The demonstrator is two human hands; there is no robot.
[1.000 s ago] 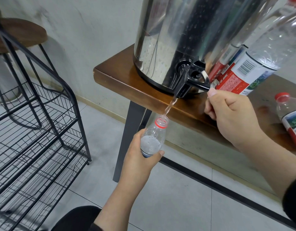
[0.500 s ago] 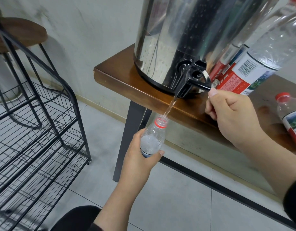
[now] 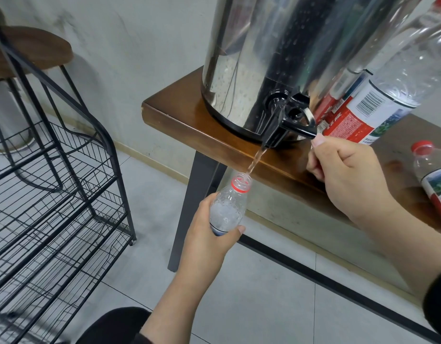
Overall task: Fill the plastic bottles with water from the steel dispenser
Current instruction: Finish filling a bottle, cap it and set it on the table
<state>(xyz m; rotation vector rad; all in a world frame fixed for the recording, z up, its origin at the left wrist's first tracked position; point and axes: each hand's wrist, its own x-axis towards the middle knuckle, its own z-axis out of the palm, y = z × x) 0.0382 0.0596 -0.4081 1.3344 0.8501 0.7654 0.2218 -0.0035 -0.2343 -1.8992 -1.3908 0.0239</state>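
Note:
A steel dispenser (image 3: 276,58) stands at the left end of a wooden table (image 3: 189,120). Its black tap (image 3: 286,122) hangs over the table's front edge. My right hand (image 3: 346,175) has its fingers curled, and its thumb tip presses the tap's black lever (image 3: 301,129). A thin stream of water (image 3: 255,161) falls into the open neck of a clear plastic bottle (image 3: 229,207) with a red neck ring. My left hand (image 3: 209,234) grips this bottle upright below the tap. Water fills the bottle up to its shoulder.
A large clear bottle (image 3: 393,83) with a red and white label stands right of the dispenser. A small red-capped bottle (image 3: 435,180) stands at the table's right. A black wire rack (image 3: 53,194) fills the left side, with a wooden stool (image 3: 33,50) behind it.
Water keeps running from the tap into the bottle. Both hands have stayed where they were.

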